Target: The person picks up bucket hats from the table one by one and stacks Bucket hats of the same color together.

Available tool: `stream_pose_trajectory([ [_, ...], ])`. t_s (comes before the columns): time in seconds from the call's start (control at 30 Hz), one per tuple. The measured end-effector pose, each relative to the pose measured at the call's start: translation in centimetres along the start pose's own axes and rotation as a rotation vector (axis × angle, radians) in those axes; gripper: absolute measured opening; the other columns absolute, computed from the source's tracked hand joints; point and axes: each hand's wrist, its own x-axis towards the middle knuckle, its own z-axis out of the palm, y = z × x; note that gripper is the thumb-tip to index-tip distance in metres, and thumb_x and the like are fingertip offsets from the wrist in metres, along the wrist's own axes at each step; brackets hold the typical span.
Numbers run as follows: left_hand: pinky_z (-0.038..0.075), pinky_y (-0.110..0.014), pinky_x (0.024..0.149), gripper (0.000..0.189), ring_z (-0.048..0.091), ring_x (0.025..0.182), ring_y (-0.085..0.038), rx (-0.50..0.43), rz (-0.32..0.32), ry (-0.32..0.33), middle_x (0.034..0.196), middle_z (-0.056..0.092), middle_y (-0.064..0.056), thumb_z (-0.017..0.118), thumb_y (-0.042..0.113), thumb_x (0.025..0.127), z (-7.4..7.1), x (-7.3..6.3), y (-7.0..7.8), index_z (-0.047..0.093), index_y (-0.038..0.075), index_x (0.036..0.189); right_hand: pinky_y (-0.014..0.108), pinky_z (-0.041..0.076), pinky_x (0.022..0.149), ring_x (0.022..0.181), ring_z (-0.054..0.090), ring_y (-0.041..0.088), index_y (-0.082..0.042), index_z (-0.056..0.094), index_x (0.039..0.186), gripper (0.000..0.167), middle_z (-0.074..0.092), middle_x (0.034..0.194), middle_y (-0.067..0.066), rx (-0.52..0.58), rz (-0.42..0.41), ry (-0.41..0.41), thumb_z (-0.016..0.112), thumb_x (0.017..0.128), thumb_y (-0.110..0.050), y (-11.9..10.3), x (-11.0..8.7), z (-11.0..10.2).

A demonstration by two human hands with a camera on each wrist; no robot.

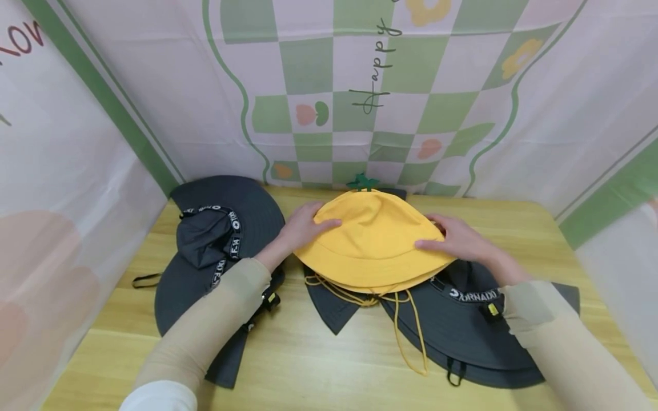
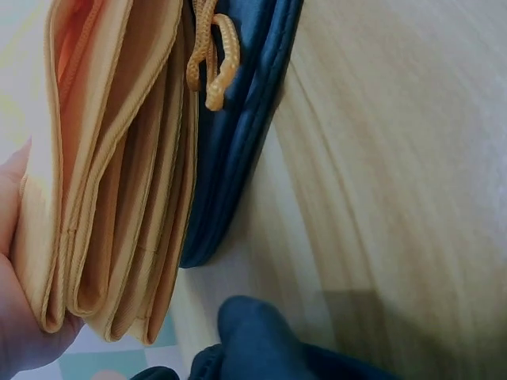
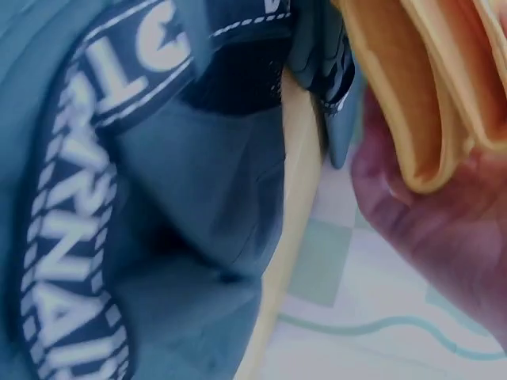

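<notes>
While our left hand (image 1: 304, 229) and right hand (image 1: 459, 240) pinch opposite sides of the stacked yellow fabric bucket hats (image 1: 372, 242) between thumbs and fingers, we have them over the pale wooden table (image 1: 303, 371)'s far middle, a dark wide-brimmed fabric hat (image 1: 254, 208) at left, a "TORNADO"-lettered dark one (image 1: 452, 322) near right.

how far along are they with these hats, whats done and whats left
Looks done: the yellow hats appear gathered together, their brims layered in the left wrist view. In hand: the left hand and right hand grip them from both sides. Likely left: letting go, perhaps tidying the yellow cords, which dangle loose. Dark hats lie on either side, so those may need attention too.
</notes>
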Motion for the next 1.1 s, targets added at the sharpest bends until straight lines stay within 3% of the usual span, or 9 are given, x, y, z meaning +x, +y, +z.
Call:
stream_pose_trajectory([
  [0.17,0.052,-0.037,0.087,0.04,0.065,0.097,-0.018,-0.007,0.01,-0.004,0.107,0.07,0.0,0.065,0.056,0.091,-0.1,0.0,-0.2,0.068,0.021,0.11,0.029,0.049,0.089,0.107,0.061,0.024,-0.002,0.04,0.149,0.072,0.062,0.13,0.016,0.035,-0.04,0.007,0.071,0.093,-0.035,0.5,-0.8,0.5],
  [0.3,0.05,-0.039,0.09,0.054,0.062,0.102,-0.02,-0.031,-0.034,-0.062,0.115,0.065,-0.001,0.066,0.061,0.089,-0.6,-0.2,-0.5,0.062,0.02,0.123,0.039,0.047,0.095,0.118,0.059,0.032,0.0,0.04,0.15,0.073,0.057,0.14,0.021,0.026,-0.041,0.064,0.07,0.094,-0.036,0.4,-1.1,0.9],
  [0.5,0.047,-0.044,0.101,0.09,0.057,0.118,-0.026,-0.014,-0.152,-0.208,0.136,0.055,-0.008,0.071,0.066,0.08,-1.9,-1.1,-1.4,0.041,0.017,0.149,0.027,0.047,0.085,0.111,0.062,0.027,-0.002,0.044,0.149,0.069,0.059,0.138,0.021,0.025,-0.035,0.128,0.07,0.094,-0.036,0.8,-1.3,1.4],
  [0.67,0.042,-0.044,0.111,0.106,0.05,0.134,-0.028,0.046,-0.173,-0.382,0.151,0.046,-0.012,0.076,0.061,0.078,-3.1,-2.0,-2.1,0.025,0.013,0.158,0.017,0.047,0.079,0.103,0.061,0.013,-0.002,0.046,0.148,0.067,0.06,0.137,0.022,0.054,-0.045,0.152,0.07,0.095,-0.034,1.4,-1.3,1.7],
  [0.77,0.039,-0.045,0.114,0.109,0.046,0.14,-0.027,0.04,-0.171,-0.446,0.155,0.042,-0.011,0.079,0.056,0.078,-3.7,-2.5,-2.2,0.02,0.014,0.159,0.01,0.045,0.081,0.11,0.061,0.018,0.002,0.044,0.148,0.064,0.057,0.14,0.025,0.097,-0.053,0.135,0.067,0.097,-0.028,1.5,-1.5,1.5],
  [0.9,0.037,-0.044,0.115,0.105,0.046,0.139,-0.027,0.003,-0.126,-0.454,0.155,0.042,-0.01,0.079,0.05,0.08,-4.0,-2.8,-2.2,0.02,0.016,0.16,0.002,0.037,0.086,0.13,0.053,0.04,0.004,0.039,0.15,0.064,0.051,0.145,0.027,0.184,-0.036,0.098,0.065,0.098,-0.024,1.6,-1.7,1.3],
  [0.97,0.037,-0.044,0.115,0.102,0.047,0.138,-0.026,-0.008,-0.111,-0.449,0.154,0.044,-0.009,0.078,0.049,0.082,-4.1,-2.8,-2.2,0.021,0.017,0.16,0.002,0.037,0.086,0.134,0.049,0.043,0.003,0.037,0.151,0.066,0.051,0.145,0.027,0.214,-0.014,0.094,0.065,0.098,-0.024,1.6,-1.8,1.2],
  [1.03,0.037,-0.045,0.115,0.099,0.047,0.138,-0.026,-0.016,-0.099,-0.443,0.154,0.044,-0.009,0.078,0.048,0.083,-4.1,-2.8,-2.2,0.021,0.019,0.16,0.006,0.043,0.083,0.129,0.055,0.038,0.001,0.037,0.151,0.066,0.054,0.142,0.027,0.236,0.007,0.1,0.066,0.098,-0.025,1.6,-1.9,1.1],
  [1.1,0.038,-0.044,0.115,0.098,0.047,0.138,-0.024,-0.025,-0.1,-0.434,0.153,0.045,-0.007,0.077,0.049,0.083,-4.1,-2.7,-2.3,0.022,0.021,0.16,0.011,0.048,0.079,0.119,0.062,0.022,0.0,0.038,0.151,0.065,0.056,0.14,0.028,0.253,0.016,0.11,0.066,0.098,-0.025,1.6,-2.0,1.1],
])
